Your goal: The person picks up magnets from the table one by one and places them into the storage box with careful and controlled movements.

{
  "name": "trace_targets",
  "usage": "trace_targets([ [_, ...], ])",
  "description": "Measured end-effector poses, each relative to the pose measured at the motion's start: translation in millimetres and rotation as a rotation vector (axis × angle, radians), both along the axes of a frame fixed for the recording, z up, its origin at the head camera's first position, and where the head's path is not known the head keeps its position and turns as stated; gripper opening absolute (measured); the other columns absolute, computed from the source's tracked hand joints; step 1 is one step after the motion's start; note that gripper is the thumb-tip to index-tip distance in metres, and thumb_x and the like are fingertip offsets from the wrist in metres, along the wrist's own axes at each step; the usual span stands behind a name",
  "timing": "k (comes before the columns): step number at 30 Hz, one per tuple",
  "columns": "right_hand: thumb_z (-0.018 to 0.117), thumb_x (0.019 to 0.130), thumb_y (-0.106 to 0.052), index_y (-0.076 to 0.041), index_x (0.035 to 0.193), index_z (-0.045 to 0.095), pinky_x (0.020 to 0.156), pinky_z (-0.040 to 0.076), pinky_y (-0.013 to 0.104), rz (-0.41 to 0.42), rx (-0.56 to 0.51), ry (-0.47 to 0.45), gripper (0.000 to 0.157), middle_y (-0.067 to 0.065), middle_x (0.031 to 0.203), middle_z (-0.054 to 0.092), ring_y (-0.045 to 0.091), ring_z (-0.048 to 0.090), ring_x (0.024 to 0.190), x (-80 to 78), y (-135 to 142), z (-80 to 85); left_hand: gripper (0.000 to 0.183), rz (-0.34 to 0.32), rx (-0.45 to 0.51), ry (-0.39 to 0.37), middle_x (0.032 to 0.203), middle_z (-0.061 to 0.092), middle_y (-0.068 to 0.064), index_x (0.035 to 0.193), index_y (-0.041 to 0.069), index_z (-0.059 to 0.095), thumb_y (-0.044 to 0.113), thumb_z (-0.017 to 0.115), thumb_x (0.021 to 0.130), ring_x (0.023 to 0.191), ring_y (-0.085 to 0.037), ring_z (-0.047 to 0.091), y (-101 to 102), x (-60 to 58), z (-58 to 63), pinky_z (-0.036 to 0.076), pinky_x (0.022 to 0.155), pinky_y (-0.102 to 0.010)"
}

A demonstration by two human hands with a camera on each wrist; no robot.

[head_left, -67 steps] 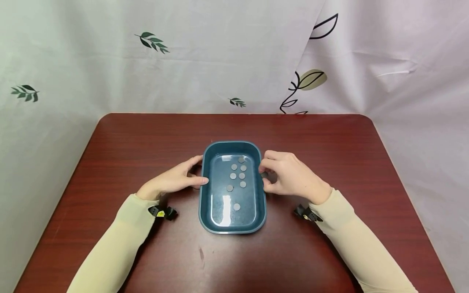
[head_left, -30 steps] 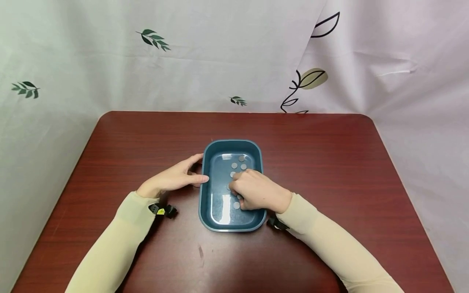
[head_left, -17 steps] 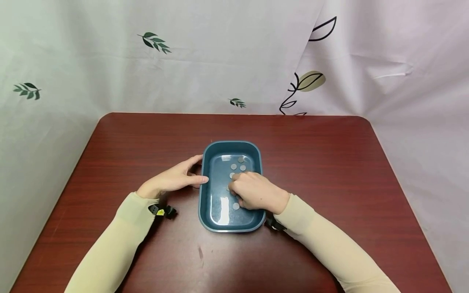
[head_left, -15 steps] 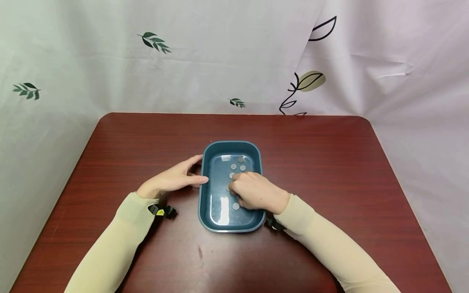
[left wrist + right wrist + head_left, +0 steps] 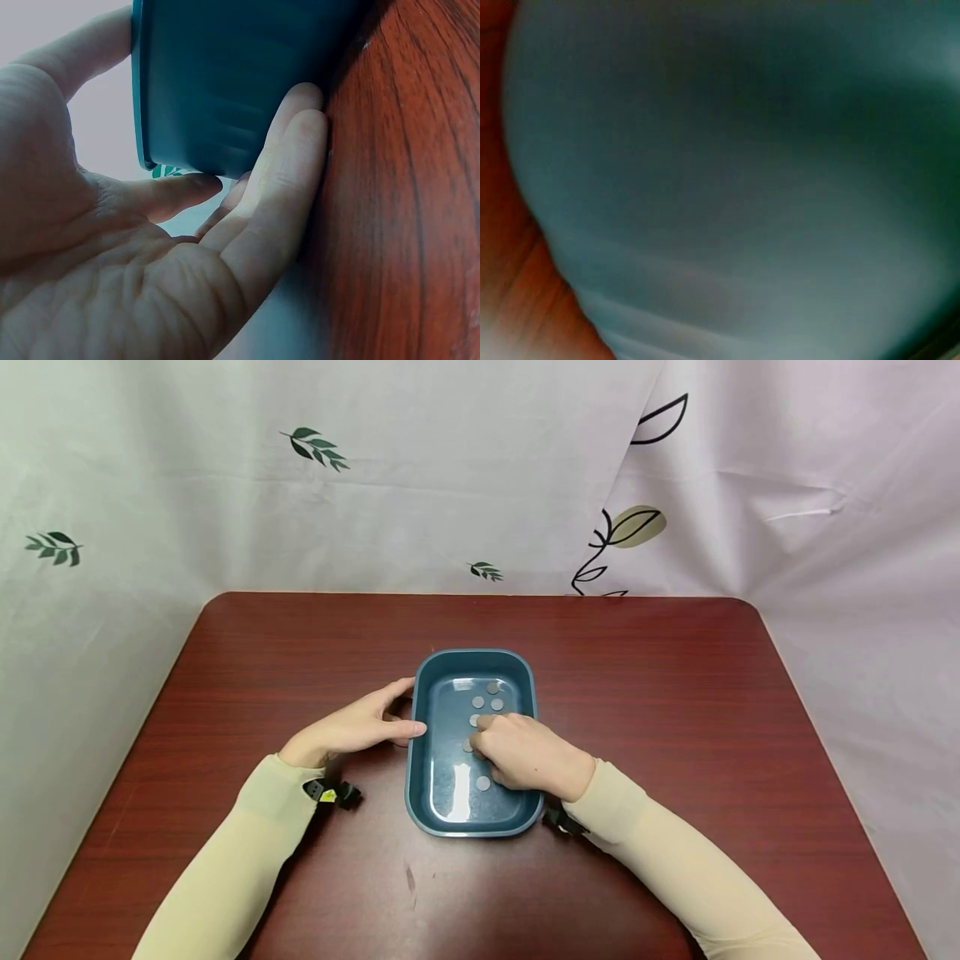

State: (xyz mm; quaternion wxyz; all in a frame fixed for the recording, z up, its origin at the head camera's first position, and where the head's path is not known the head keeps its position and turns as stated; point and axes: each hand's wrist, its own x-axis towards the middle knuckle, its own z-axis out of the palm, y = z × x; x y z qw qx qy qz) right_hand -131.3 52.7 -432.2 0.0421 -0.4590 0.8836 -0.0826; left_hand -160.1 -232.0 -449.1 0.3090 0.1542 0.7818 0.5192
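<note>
A blue-green rectangular tray (image 5: 474, 825) stands on the table with several small grey discs that look like coins (image 5: 483, 783) lying flat on its floor. My left hand (image 5: 356, 722) holds the tray's left side, thumb over the rim. In the left wrist view the fingers (image 5: 296, 161) press along the outer wall, low by the tabletop. Reaching over the right rim, my right hand (image 5: 525, 750) is down inside the tray with bent fingers among the discs. Its fingertips and the discs beneath it are hidden. The right wrist view shows only the blurred tray wall (image 5: 667, 187).
A dark red wood-grain table (image 5: 315, 877) surrounds the tray. Behind it hangs a pale curtain (image 5: 420, 485) with leaf prints. Each wrist carries a dark strap with a small camera (image 5: 348, 794).
My right hand has come from outside the tray's right rim to inside it, covering some discs. Over the last half second it hardly moves. My left hand stays in place.
</note>
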Motion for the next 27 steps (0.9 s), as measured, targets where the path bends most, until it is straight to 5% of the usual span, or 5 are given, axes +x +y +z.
trace_targets([
  [9,0.076,0.085,-0.008,-0.014,0.09,0.075,0.066,0.053,0.025,0.051,-0.044,0.018,0.008,-0.002,0.085,0.058,0.011,0.057,0.068,-3.6,2,1.7,0.086,-0.002,-0.021,0.002,0.159,0.039,-0.017,0.166,0.019,0.019,0.033,0.072,0.099,0.105,-0.026,0.076,-4,0.2,-1.8,0.062,0.094,-0.043],
  [15,0.076,0.088,-0.015,-0.014,0.094,0.074,0.073,0.055,0.03,0.054,-0.188,0.095,0.006,-0.002,0.092,0.06,0.014,0.059,0.077,-10.2,18,4.6,0.087,0.0,-0.046,0.024,0.158,0.041,-0.017,0.166,0.019,0.02,0.034,0.072,0.099,0.104,-0.025,0.076,-7,0.1,-3.8,0.062,0.093,-0.042],
  [21,0.075,0.089,-0.016,-0.014,0.099,0.074,0.082,0.051,0.033,0.001,-0.334,0.186,0.01,-0.001,0.097,0.059,0.017,0.055,0.089,-19.4,45,9.9,0.088,-0.003,-0.031,0.046,0.154,0.047,-0.019,0.166,0.02,0.017,0.032,0.072,0.099,0.103,-0.024,0.076,-12,4.0,-3.8,0.063,0.09,-0.04],
  [27,0.076,0.087,-0.015,-0.011,0.103,0.073,0.081,0.051,0.037,-0.108,-0.353,0.226,0.017,0.002,0.099,0.06,0.021,0.056,0.089,-30.4,77,8.3,0.09,-0.011,-0.063,0.135,0.151,0.045,-0.014,0.166,0.018,0.015,0.032,0.072,0.099,0.097,-0.02,0.075,-14,8.6,-2.8,0.061,0.086,-0.034],
])
